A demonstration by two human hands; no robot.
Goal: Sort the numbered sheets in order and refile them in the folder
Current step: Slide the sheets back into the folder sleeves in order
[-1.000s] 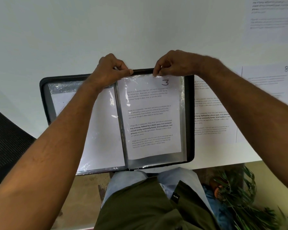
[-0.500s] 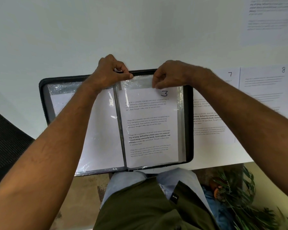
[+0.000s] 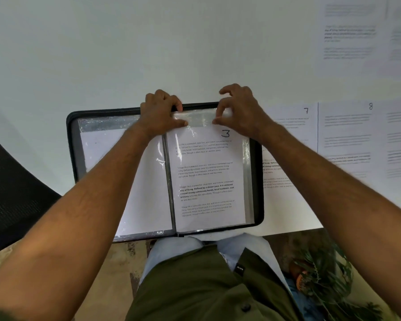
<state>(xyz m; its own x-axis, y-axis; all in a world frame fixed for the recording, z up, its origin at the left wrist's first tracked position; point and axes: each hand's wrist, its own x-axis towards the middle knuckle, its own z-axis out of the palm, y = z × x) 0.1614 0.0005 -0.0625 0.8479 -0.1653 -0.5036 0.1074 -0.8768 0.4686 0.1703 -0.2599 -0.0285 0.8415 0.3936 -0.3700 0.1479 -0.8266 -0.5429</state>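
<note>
Olive-green shirt fabric (image 3: 195,286) and pale blue trousers fill the nearest edge, with a leafy green plant (image 3: 322,274) on the floor to the right and a black mesh chair (image 3: 12,193) to the left. On the white tabletop (image 3: 125,54) lies one open black zip folder with clear plastic sleeves (image 3: 257,181), its near edge overhanging the table. The white printed sheet numbered 3 (image 3: 208,177) sits in the right-hand sleeve. The left hand (image 3: 160,112) pinches that sleeve's top edge; the right hand (image 3: 239,110) hovers there with curled fingers, gripping nothing clearly. Two more sheets, numbered 7 (image 3: 287,135) and 8 (image 3: 347,135), lie right of the folder, blurred papers beyond.
</note>
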